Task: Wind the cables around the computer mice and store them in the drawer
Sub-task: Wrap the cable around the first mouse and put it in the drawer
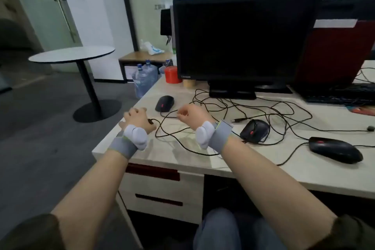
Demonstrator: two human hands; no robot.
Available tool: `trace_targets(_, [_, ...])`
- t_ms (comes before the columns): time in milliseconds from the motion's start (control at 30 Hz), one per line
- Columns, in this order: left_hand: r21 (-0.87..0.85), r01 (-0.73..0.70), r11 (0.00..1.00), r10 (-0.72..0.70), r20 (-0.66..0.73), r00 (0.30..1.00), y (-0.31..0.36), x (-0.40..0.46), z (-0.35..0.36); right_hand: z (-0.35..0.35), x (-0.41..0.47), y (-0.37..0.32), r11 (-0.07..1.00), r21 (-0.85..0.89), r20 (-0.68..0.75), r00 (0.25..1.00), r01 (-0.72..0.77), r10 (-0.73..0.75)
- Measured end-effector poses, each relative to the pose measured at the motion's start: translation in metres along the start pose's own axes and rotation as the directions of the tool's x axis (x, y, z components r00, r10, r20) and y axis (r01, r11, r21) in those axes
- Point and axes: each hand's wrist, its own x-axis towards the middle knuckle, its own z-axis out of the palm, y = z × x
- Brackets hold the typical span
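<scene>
Mouse [149,121] mostly hidden under your left hand [136,119] curled fingers, cable [168,116] pinched at your right hand [190,115] fingertips, three mice beyond.

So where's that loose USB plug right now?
In the head view the USB plug lies on the desk right of centre, among tangled cables, just up-left of the middle mouse and right of the right hand.
</scene>
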Motion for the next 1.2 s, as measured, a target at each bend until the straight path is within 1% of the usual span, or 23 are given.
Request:
trace_targets(33, [0.045,0.050,0.998,-0.052,0.060,0.997,-0.005,0.002,0.000,0.004,0.004,-0.003,1.000,-0.003,0.026,1.000,0.006,-0.006])
trace_targets(100, [0.122,0.079,0.989,-0.098,0.158,0.983,-0.012,0.008,0.001,0.009,0.007,-0.005,1.000,-0.019,0.058,0.998,0.025,-0.024])
trace_targets(167, [0.111,0.096,0.989,-0.117,0.195,0.974,-0.015,0.014,0.003,0.011,0.010,-0.005,1.000,-0.016,0.083,0.996,0.027,-0.025])
trace_targets(300, [0.032,0.122,0.992,-0.124,0.103,0.987,-0.016,0.018,0.000,0.001,0.011,0.004,0.999,-0.036,0.082,0.996,0.030,-0.027])
trace_targets(367, [-0.020,0.098,0.995,-0.097,0.068,0.993,-0.010,0.020,-0.010,-0.011,0.009,0.009,1.000,-0.027,0.059,0.998,0.010,-0.008])
trace_targets(400, [-0.059,0.057,0.997,-0.055,0.029,0.998,-0.005,0.019,-0.018,-0.019,0.008,0.011,1.000,-0.006,0.048,0.999,-0.002,0.002])
trace_targets(467, [-0.189,-0.091,0.978,0.083,-0.052,0.995,0.011,0.021,-0.038,-0.039,0.007,0.014,0.996,0.089,0.010,1.000,-0.018,0.017])
trace_targets(533, [-0.352,-0.249,0.902,0.224,-0.112,0.968,0.036,0.019,-0.060,-0.062,0.003,0.015,0.973,0.231,-0.039,0.999,-0.020,0.030])
trace_targets(567, [-0.436,-0.312,0.844,0.280,-0.139,0.950,0.054,0.018,-0.072,-0.079,0.001,0.016,0.957,0.289,-0.055,0.998,-0.013,0.031])
trace_targets(600, [-0.517,-0.344,0.784,0.314,-0.147,0.938,0.067,0.016,-0.078,-0.088,-0.002,0.016,0.941,0.339,-0.043,0.999,-0.014,0.030])
trace_targets(667, [-0.658,-0.376,0.652,0.368,-0.159,0.916,0.098,0.014,-0.089,-0.113,-0.008,0.019,0.914,0.406,-0.029,0.999,-0.016,0.031])
trace_targets(733, [-0.762,-0.367,0.534,0.415,-0.143,0.899,0.128,0.012,-0.095,-0.137,-0.014,0.027,0.891,0.453,-0.044,0.998,-0.013,0.037])
trace_targets(767, [-0.791,-0.370,0.487,0.443,-0.141,0.886,0.145,0.012,-0.095,-0.150,-0.019,0.033,0.888,0.459,-0.067,0.997,-0.006,0.041])
trace_targets(833, [-0.803,-0.406,0.437,0.492,-0.165,0.855,0.173,0.009,-0.094,-0.170,-0.026,0.046,0.860,0.510,-0.108,0.991,-0.012,0.078])
trace_targets(900, [-0.778,-0.464,0.423,0.546,-0.190,0.816,0.195,0.003,-0.088,-0.185,-0.033,0.057,0.771,0.634,-0.110,0.980,-0.057,0.163])
trace_targets(967, [-0.747,-0.507,0.430,0.588,-0.195,0.785,0.215,-0.003,-0.080,-0.196,-0.039,0.070,0.702,0.707,-0.105,0.969,-0.086,0.224])
trace_targets(1067, [-0.706,-0.531,0.468,0.595,-0.193,0.780,0.232,-0.012,-0.072,-0.201,-0.044,0.083,0.707,0.702,-0.107,0.968,-0.088,0.227])
trace_targets(1100, [-0.690,-0.538,0.484,0.598,-0.188,0.779,0.236,-0.013,-0.070,-0.201,-0.046,0.087,0.688,0.720,-0.101,0.969,-0.085,0.226])
trace_targets(1133, [-0.675,-0.545,0.498,0.609,-0.176,0.773,0.240,-0.014,-0.067,-0.202,-0.049,0.091,0.653,0.753,-0.093,0.970,-0.079,0.224])
trace_targets(1200, [-0.654,-0.560,0.509,0.648,-0.137,0.749,0.244,-0.016,-0.066,-0.204,-0.053,0.100,0.544,0.837,-0.083,0.974,-0.048,0.213])
